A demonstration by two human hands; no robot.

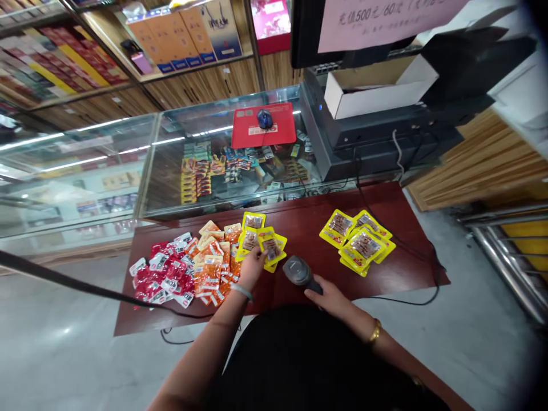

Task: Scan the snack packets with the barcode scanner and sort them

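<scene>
My left hand point(252, 269) pinches the lower left edge of a yellow snack packet point(271, 245) with a clear window. Under and beside that packet lie a few more of the same kind. In my right hand point(327, 297) is a dark grey barcode scanner point(298, 270), gripped by its handle, its head pointing up and left towards the yellow packets. A separate overlapping pile of yellow packets point(363, 246) rests on the right of the dark red table point(303, 222). Left of my left hand are heaps of orange packets point(212, 260) and red-and-white packets point(166, 271).
Behind the table stands a glass display counter point(171, 165) with a red mouse mat point(242, 128) and a mouse point(264, 119) on top. A white open box point(381, 97) sits on dark equipment at the right. A black cable point(107, 294) crosses the left foreground.
</scene>
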